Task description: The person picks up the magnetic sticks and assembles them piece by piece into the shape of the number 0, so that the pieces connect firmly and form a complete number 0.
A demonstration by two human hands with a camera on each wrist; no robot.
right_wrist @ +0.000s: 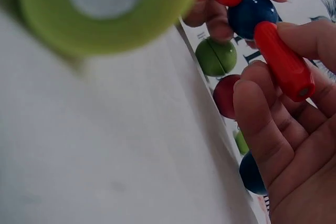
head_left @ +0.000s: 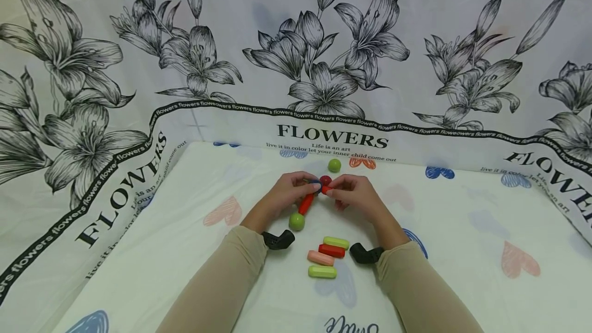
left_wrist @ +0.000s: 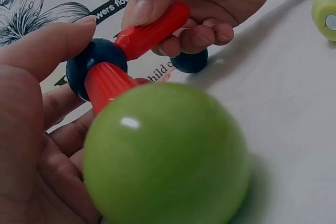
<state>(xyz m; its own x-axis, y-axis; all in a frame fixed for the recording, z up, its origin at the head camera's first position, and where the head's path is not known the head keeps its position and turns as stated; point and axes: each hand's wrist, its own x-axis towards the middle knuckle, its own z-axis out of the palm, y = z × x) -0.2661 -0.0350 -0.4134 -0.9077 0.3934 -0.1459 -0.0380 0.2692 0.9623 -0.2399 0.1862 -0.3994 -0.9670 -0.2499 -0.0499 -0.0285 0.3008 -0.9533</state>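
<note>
My left hand [head_left: 287,191] pinches a dark blue ball [left_wrist: 100,52] between thumb and fingers. From that ball a red ridged rod [head_left: 306,203] slants toward me, with a green ball [left_wrist: 165,156] at its other end. A second red rod [right_wrist: 283,64] is gripped between the thumb and fingers of my right hand [head_left: 358,194]. One end of it meets the blue ball; whether it sits in a hole cannot be told. In the right wrist view, the rod's free end shows a small round grey spot.
In front of my wrists lie a yellow-green rod [head_left: 336,243], a red rod [head_left: 338,252], a pink rod [head_left: 321,258] and another yellow-green rod [head_left: 322,272]. Beyond the hands are a green ball [head_left: 334,165] and a dark red ball [head_left: 326,180]. Another blue ball [right_wrist: 253,174] stands near my right hand.
</note>
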